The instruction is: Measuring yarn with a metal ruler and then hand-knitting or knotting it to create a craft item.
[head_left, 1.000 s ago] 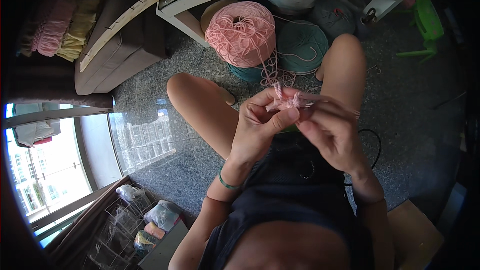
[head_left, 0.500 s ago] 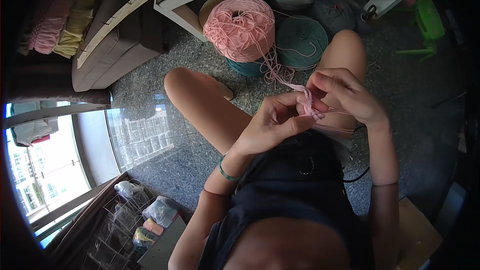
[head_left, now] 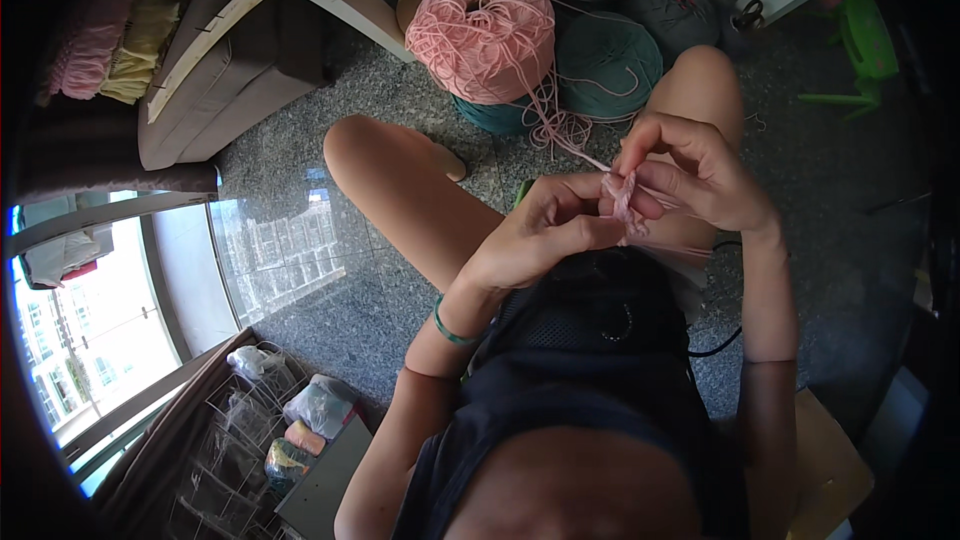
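My left hand (head_left: 550, 230) is closed, pinching a small looped piece of pale pink yarn (head_left: 623, 202) between thumb and fingers above my lap. Close against it, my right hand (head_left: 690, 175) pinches a strand of the same yarn at the upper end of the piece. The fingers partly cover the loops, so their exact shape is hard to make out. From there a strand runs up to a loose tangle (head_left: 560, 128) on the floor, beside a big pink yarn ball (head_left: 485, 45).
Dark green yarn balls (head_left: 605, 65) lie beside the pink one, near a white frame (head_left: 370, 25). Scissors (head_left: 747, 15) hang at the frame's right. A green plastic chair (head_left: 865, 40) stands far right. Wire racks (head_left: 225, 450) with bagged items are at lower left.
My right hand's thumb and fingertips have come together on the yarn at the top of the piece. The strand to the tangle now looks straighter. The whole view has shifted slightly.
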